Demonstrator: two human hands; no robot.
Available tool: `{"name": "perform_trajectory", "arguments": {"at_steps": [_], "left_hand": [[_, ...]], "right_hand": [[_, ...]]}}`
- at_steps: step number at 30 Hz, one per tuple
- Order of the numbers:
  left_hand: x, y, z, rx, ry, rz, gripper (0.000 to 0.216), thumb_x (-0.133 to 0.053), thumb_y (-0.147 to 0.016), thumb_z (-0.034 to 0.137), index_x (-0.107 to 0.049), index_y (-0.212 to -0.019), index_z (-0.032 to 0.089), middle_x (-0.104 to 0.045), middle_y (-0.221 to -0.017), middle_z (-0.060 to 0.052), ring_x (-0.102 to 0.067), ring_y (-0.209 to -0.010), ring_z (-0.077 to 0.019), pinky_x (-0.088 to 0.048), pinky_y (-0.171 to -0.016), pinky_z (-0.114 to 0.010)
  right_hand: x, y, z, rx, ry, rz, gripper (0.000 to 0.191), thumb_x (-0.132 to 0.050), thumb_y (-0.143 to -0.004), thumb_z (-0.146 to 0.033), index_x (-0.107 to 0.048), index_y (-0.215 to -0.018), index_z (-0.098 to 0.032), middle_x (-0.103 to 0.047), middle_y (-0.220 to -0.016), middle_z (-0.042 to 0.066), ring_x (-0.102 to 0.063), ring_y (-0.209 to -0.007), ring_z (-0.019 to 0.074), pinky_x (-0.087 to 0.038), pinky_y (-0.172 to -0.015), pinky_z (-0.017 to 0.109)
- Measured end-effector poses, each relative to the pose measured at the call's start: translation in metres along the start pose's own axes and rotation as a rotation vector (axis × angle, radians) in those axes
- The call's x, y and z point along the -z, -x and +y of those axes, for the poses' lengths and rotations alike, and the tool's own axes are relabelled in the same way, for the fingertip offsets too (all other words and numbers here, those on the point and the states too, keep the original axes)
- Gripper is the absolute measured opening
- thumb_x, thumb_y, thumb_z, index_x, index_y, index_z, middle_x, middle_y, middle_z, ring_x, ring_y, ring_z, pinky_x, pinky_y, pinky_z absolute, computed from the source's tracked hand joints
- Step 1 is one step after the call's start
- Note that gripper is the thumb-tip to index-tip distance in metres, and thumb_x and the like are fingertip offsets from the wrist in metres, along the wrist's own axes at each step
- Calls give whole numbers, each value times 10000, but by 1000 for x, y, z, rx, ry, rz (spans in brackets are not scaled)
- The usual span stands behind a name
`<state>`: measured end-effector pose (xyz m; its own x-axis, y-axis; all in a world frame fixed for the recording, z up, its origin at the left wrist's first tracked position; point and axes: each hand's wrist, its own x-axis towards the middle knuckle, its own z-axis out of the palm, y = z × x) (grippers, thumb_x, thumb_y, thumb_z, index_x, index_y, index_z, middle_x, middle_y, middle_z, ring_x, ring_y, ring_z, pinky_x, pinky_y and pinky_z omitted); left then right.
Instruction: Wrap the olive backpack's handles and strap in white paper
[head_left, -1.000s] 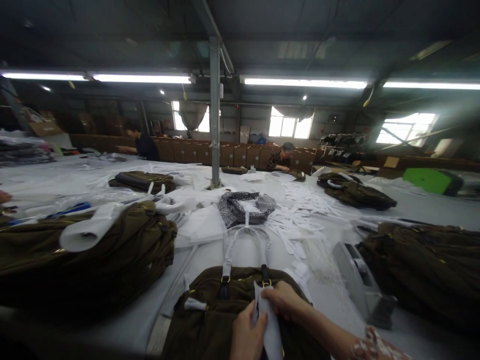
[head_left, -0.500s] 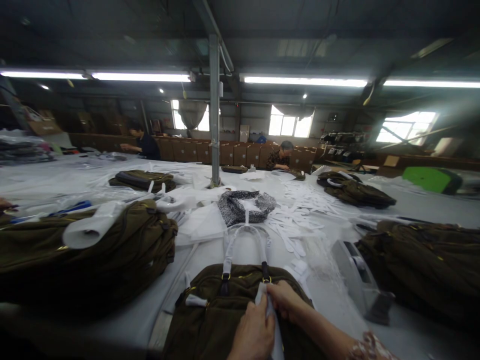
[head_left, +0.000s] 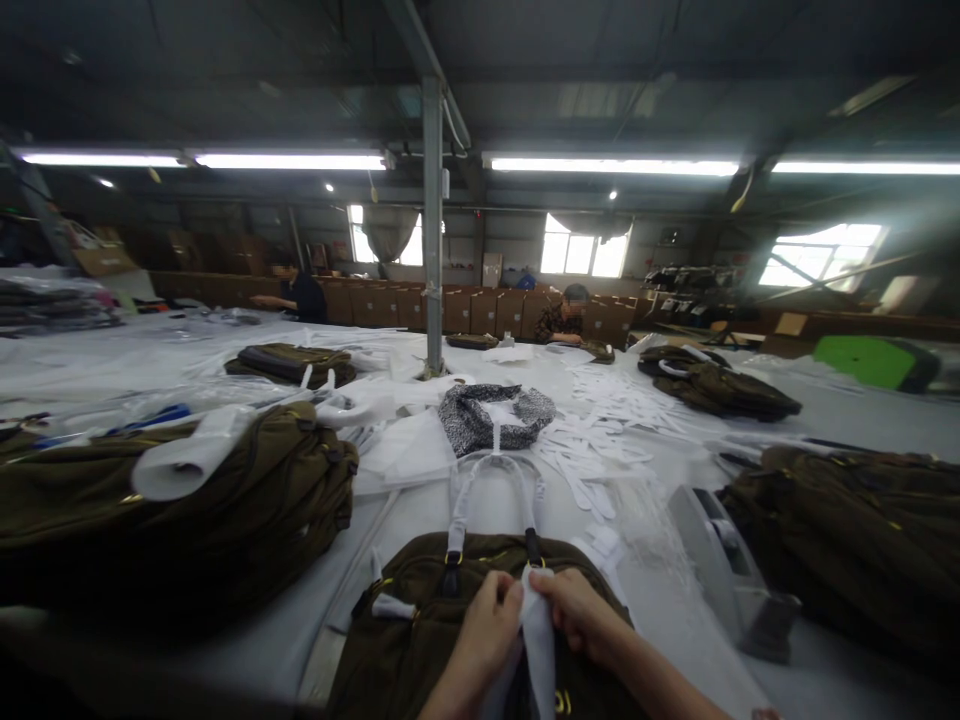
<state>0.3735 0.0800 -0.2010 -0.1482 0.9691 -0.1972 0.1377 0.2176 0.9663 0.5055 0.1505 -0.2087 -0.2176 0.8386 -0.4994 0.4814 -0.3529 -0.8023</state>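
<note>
An olive-brown bag point(head_left: 420, 630) lies on the white table point(head_left: 300, 630) right in front of me, its white-wrapped handles point(head_left: 491, 490) pointing away. My left hand point(head_left: 487, 630) and my right hand point(head_left: 577, 610) both pinch a white strip of wrapping point(head_left: 538, 645) that lies on top of the bag, by the base of the right handle. The fingers of each hand are closed on the strip, thumbs close together.
A pile of the same bags point(head_left: 172, 510) with a white roll point(head_left: 184, 460) lies left, another pile point(head_left: 862, 540) right. A tape dispenser point(head_left: 731, 580) stands near my right arm. Loose white strips point(head_left: 600, 440) and speckled fabric point(head_left: 495, 415) lie ahead. A steel post point(head_left: 433, 220) rises mid-table; two people work at the far side.
Both hands have slid slightly forward along the white strip toward the handle base; the left hand has turned so its fingers pinch the strip higher up.
</note>
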Motion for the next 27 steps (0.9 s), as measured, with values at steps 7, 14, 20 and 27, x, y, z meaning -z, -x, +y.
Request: {"name": "perform_trajectory", "arguments": {"at_steps": [7, 14, 20, 27], "left_hand": [[-6, -28, -5, 423, 563, -345, 378, -542, -772, 421, -609, -613, 84, -618, -531, -105, -575, -462, -178, -458, -517, -283], [-38, -38, -18, 399, 502, -154, 300, -512, -786, 254, -596, -547, 94, -559, -389, -73, -504, -322, -173, -440, -432, -308], [-45, -39, -31, 291, 490, 65, 122, -577, -690, 116, -569, -569, 128, -536, -396, 0, -494, -362, -130, -371, -388, -223], [-40, -41, -44, 299, 420, 38, 98, -583, -680, 138, -554, -588, 152, -523, -380, 27, -497, -355, -130, -375, -374, -207]], "right_hand": [[-5, -4, 6, 68, 51, -5, 451, -353, -861, -430, -423, -484, -193, -355, -314, -66, -249, -203, 59, -188, -201, 170], [-4, -4, 7, 179, 214, 82, 450, -342, -856, -390, -460, -472, -187, -401, -327, -40, -361, -245, 94, -247, -265, 200], [-6, 0, 5, 363, 436, 281, 438, -419, -844, -382, -566, -509, -142, -645, -601, 113, -618, -629, 209, -374, -530, 253], [31, 17, 5, 435, 629, 515, 476, -378, -861, -503, -637, -618, -185, -688, -663, 98, -629, -627, 218, -377, -557, 277]]}}
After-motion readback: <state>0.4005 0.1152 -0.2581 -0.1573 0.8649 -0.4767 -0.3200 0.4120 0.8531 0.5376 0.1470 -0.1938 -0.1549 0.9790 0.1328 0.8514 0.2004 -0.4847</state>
